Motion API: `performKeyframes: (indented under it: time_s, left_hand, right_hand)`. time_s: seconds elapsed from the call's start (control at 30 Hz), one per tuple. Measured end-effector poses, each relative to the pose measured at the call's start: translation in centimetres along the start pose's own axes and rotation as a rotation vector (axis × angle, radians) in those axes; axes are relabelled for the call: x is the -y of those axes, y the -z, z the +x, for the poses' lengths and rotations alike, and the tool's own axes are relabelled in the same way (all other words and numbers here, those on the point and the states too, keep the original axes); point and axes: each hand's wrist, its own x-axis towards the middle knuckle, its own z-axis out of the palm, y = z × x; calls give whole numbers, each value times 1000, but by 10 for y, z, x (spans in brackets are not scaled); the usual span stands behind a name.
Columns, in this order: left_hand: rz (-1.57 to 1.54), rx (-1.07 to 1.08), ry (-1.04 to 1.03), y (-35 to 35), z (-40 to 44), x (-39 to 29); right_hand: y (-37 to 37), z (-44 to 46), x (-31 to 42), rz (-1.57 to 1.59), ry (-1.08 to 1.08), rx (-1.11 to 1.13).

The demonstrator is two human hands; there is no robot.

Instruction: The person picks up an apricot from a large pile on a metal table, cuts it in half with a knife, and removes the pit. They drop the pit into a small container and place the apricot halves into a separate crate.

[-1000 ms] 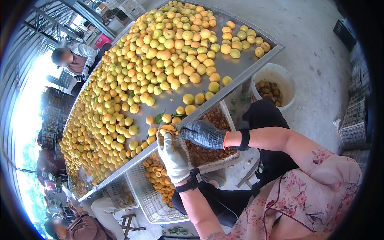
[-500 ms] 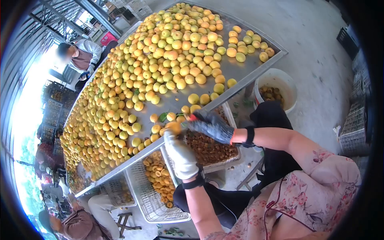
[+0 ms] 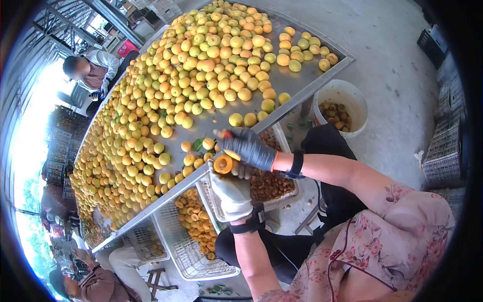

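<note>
My left hand [image 3: 227,191], in a white glove, is closed around a cut apricot [image 3: 223,164] whose brown pit shows in the orange flesh. Close above it is my right hand [image 3: 253,148] in a grey glove, its fingers curled. Something red-orange shows at those fingers, too blurred to name. Both hands are at the near edge of a metal table [image 3: 201,132] heaped with whole apricots [image 3: 196,75]. Beneath them stands a white basket of brown pits [image 3: 269,186]. To its left, another white basket [image 3: 173,246] contains apricot halves [image 3: 196,219].
A white bucket [image 3: 358,108] with fruit in it stands right of the table. Stacked crates [image 3: 443,156] line the far right. One person [image 3: 98,75] sits across the table, another [image 3: 95,284] at lower left. A stool [image 3: 309,221] is near my legs.
The apricot in my left hand now shows its cut face and pit. My right hand has shifted slightly left and up. The whole view has moved a little.
</note>
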Motion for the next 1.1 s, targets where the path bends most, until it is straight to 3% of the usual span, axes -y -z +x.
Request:
performKeyframes:
  time_s: [0.03,0.1,0.13,0.2,0.23,0.3,0.33,0.37,0.5,0.57,0.6,0.77,0.87,0.93,0.97,1.03,1.07,1.1]
  left_hand:
    - [-14,10,-23,8,-1,2]
    - [-56,15,-23,2,-9,-5]
    - [-43,8,-23,6,-12,-7]
    - [1,1,-39,13,-19,-11]
    - [3,-3,-40,17,-22,-11]
    - [94,-149,-47,9,-31,-13]
    - [157,-271,-89,13,-34,-11]
    - [156,-271,-82,15,-37,-11]
    - [173,-277,-17,21,-45,-5]
    - [179,-281,-90,12,-48,0]
    - [163,-366,-89,19,-45,2]
    - [127,-387,-59,5,-42,2]
    - [131,-425,-63,6,-40,9]
    - [912,-427,-528,26,-33,25]
    - [914,-428,-526,31,-27,32]
    - [755,-510,-768,32,-14,42]
    - [755,-508,-767,28,-16,40]
    - [573,-545,-491,22,-22,35]
  right_hand:
    - [5,4,-13,256,41,34]
    - [3,22,-43,43,583,-7]
    - [5,21,-51,43,583,-6]
    - [0,13,-41,-372,858,-100]
    - [-4,11,-41,-368,856,-98]
    - [-18,7,-32,-234,579,-18]
    - [-16,10,-24,-844,1122,-316]
    - [-19,6,-20,-848,1117,-319]
    - [-26,-7,-10,-251,286,-162]
    - [-31,-4,-16,-460,635,-259]
    - [-32,-6,-23,-454,613,-273]
    - [-35,-8,-14,-641,638,-273]
    - [-47,-12,-1,46,426,-158]
    - [-52,-12,2,501,260,-80]
    - [-52,-12,1,502,258,-82]
    - [-48,-10,-7,613,146,-63]
    - [-41,-6,-16,371,303,-49]
    - [-38,-2,-15,372,302,-51]
